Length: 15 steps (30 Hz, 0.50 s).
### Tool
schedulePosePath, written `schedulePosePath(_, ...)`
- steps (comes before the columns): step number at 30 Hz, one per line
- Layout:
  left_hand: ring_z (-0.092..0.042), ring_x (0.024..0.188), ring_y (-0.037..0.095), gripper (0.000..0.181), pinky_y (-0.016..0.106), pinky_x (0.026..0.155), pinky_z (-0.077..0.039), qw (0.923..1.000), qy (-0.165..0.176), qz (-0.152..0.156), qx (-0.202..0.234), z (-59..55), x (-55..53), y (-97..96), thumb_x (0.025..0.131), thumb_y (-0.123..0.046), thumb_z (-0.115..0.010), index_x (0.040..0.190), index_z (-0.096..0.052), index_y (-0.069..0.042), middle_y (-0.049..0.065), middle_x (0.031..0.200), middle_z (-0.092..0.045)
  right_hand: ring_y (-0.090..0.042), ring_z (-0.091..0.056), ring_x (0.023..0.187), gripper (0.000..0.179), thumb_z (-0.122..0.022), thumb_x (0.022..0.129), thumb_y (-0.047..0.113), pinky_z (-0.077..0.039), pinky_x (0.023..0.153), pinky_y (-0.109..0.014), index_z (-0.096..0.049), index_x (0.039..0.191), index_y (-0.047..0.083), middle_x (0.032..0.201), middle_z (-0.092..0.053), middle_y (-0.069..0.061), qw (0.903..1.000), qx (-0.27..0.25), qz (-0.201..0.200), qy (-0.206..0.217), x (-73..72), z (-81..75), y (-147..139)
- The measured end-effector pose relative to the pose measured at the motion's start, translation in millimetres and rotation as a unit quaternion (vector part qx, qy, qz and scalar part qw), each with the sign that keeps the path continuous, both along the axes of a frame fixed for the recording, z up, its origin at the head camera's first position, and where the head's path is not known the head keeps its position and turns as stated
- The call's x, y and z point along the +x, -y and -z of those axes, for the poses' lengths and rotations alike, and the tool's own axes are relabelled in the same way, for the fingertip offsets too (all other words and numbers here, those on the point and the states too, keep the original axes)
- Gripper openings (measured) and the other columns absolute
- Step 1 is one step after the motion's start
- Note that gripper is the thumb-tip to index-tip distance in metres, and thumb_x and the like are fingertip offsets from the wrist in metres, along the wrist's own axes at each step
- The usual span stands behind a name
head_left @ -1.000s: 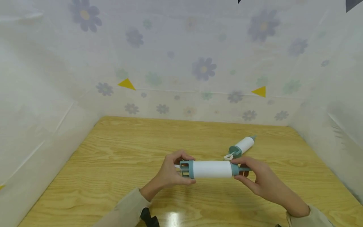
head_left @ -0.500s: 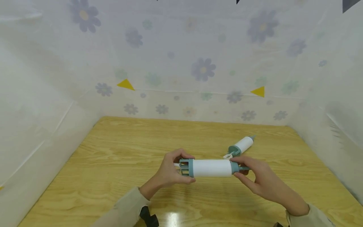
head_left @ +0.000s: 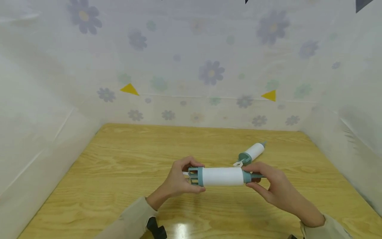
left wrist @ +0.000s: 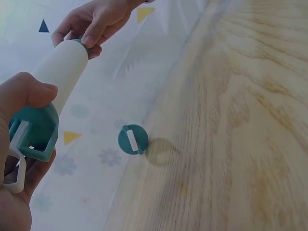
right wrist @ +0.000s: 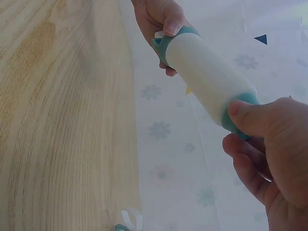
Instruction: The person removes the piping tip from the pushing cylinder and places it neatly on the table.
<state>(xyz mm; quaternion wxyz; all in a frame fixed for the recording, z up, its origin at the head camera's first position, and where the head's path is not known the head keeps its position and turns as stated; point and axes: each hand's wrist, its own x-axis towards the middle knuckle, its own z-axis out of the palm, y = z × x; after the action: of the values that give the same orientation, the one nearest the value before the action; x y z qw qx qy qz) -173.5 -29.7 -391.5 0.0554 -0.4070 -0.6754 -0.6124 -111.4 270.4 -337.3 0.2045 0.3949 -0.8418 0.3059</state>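
A piping syringe [head_left: 223, 176] with a white barrel lies level between my two hands, raised above the table. My left hand [head_left: 182, 179] grips its slotted teal collar, thumb on one side and fingers on the other. In the left wrist view, the white plunger ring [left wrist: 16, 173] shows by that palm. At the opposite end, my right hand [head_left: 276, 187] pinches the teal nozzle cap [right wrist: 240, 113] with thumb and fingers. The thin nozzle tip [head_left: 257, 176] points right, partly behind the fingers. Beyond the right hand, a smaller piping syringe [head_left: 254, 151] lies on the table, its white ring toward me.
The wood-grain table [head_left: 134, 152] is bordered by a white flower-patterned sheet [head_left: 185, 66] at the back and both sides. Yellow triangles [head_left: 129, 89] mark the back sheet. A black strap piece [head_left: 156, 228] sits at the left cuff.
Both hands keep their hold on the syringe and stay almost in place. At the right hand, a little more of the nozzle tip shows. The head view has shifted slightly.
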Motion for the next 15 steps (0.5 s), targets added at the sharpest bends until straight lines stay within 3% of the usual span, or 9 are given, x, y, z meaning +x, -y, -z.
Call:
schedulePosePath(7, -0.065, 0.083, 0.016, 0.046, 0.031, 0.068, -0.057, 1.0000, 0.001, -0.004, 0.001, -0.6, -0.2, 0.2, 0.062, -0.004, -0.086, 0.102, -0.064, -0.009, 0.012, 0.101, -0.067, -0.004, -0.062, 0.080, 0.056, -0.077, 0.074, -0.004, -0.050, 0.067, -0.013, -0.055, 0.125, 0.003, 0.111, -0.065, -0.004, 0.9998, 0.017, 0.011, -0.005, -1.7, 0.4, 0.1)
schedulePosePath(15, -0.064, 0.082, 0.012, 0.046, 0.031, 0.067, -0.057, 0.9999, -0.007, 0.008, 0.010, 4.6, -0.6, -2.0, 0.063, -0.004, -0.086, 0.102, -0.063, -0.005, 0.015, 0.100, -0.067, -0.003, -0.062, 0.081, 0.055, -0.075, 0.076, -0.007, -0.047, 0.067, -0.010, -0.057, 0.125, 0.006, 0.108, -0.066, -0.004, 0.9995, 0.031, 0.007, 0.004, -0.9, 3.8, -3.5)
